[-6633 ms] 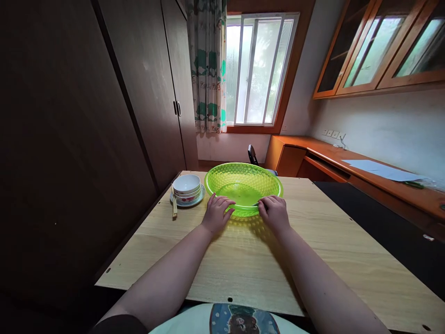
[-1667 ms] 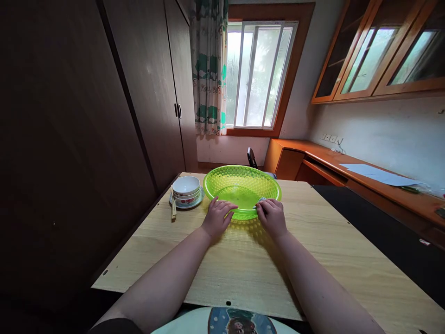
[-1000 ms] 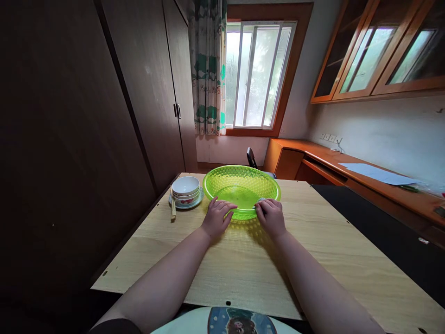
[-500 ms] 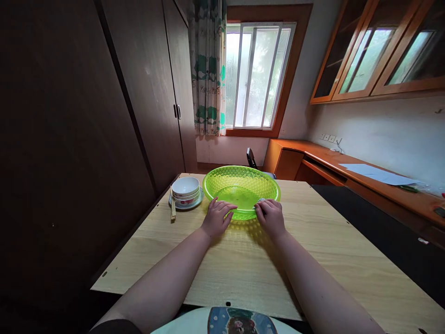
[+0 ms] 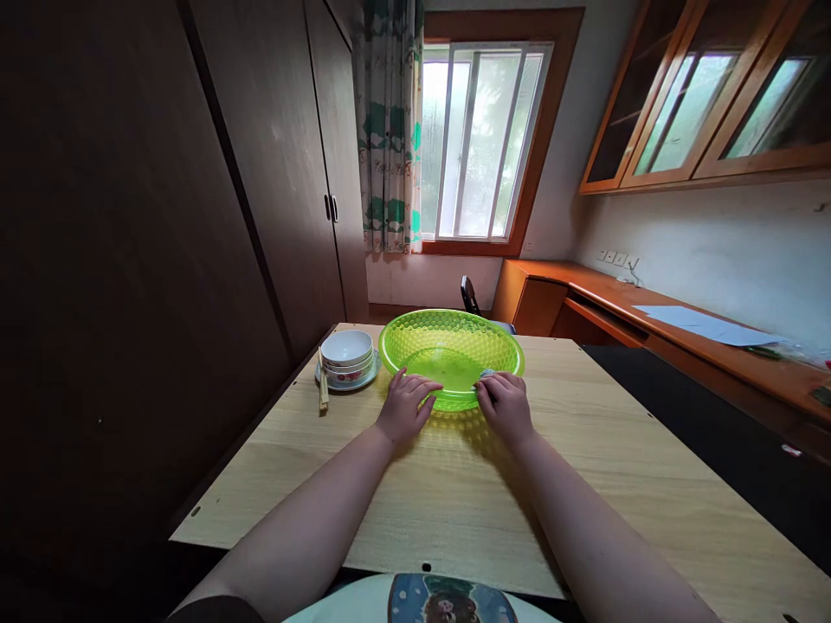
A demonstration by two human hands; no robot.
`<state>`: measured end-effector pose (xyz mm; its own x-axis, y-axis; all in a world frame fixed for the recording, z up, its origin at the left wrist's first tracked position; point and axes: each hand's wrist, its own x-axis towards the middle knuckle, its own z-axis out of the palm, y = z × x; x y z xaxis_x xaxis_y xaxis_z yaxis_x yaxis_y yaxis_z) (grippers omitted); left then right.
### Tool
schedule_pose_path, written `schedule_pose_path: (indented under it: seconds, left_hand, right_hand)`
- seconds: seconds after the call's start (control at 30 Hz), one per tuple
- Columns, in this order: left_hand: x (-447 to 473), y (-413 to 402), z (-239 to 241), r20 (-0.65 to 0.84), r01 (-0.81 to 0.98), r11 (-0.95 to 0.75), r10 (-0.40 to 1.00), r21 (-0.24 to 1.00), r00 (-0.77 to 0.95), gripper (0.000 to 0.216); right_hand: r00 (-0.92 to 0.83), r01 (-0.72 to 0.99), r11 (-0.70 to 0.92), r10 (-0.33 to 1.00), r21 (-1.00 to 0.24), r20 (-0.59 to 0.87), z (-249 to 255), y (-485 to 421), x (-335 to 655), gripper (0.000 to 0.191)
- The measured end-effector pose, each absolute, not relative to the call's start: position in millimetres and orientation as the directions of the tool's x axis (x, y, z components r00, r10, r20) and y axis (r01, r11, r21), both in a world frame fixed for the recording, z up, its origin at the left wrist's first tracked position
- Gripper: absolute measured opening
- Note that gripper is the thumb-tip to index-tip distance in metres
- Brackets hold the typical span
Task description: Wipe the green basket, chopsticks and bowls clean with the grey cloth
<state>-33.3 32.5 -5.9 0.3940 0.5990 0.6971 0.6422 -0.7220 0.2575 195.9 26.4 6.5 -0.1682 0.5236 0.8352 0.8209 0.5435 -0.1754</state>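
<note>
A translucent green plastic basin [image 5: 454,333] stands on the pale wooden table [image 5: 454,502] in front of me. My left hand [image 5: 403,407] lies on its near rim at the left, fingers stretched out and a little apart, holding nothing. At the right of that near rim my right hand [image 5: 510,407] rests with its fingers curled. A small pale thing [image 5: 486,374] peeks out at the fingertips; I cannot make out what it is.
Left of the basin, stacked white bowls [image 5: 348,349] sit on a saucer [image 5: 363,379], with chopsticks [image 5: 323,389] lying beside them. A dark wardrobe [image 5: 162,260] lines the left side. An orange desk [image 5: 649,303] runs along the right wall. A chair back [image 5: 470,294] shows behind the table.
Both hands stay on the basin's near rim. The view has only shifted slightly, and the right fingers have curled in a little more.
</note>
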Motion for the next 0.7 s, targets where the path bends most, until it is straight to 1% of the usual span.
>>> schedule_pose_path:
  seconds: [0.23, 0.47, 0.53, 0.7]
  left_hand:
    - [-33.4, 32.5, -5.1, 0.697, 0.642, -0.721, 0.601, 0.261, 0.392, 0.025]
    - [-32.7, 31.2, -4.2, 0.7, 0.629, -0.729, 0.597, 0.27, 0.392, 0.024]
    - [-32.4, 30.9, -3.8, 0.699, 0.631, -0.727, 0.599, 0.27, 0.391, 0.023]
    - [-32.8, 31.6, -4.2, 0.692, 0.625, -0.729, 0.604, 0.28, 0.394, 0.024]
  right_hand:
    - [-0.191, 0.821, 0.549, 0.523, -0.156, 0.831, 6.4, 27.3, 197.5, 0.019]
    - [-0.089, 0.859, 0.472, 0.519, -0.198, 0.85, 5.1, 30.7, 201.1, 0.02]
    - [-0.099, 0.854, 0.482, 0.516, -0.193, 0.851, 5.3, 30.1, 200.3, 0.02]
    - [-0.186, 0.822, 0.551, 0.497, -0.143, 0.848, 6.6, 26.4, 194.5, 0.018]
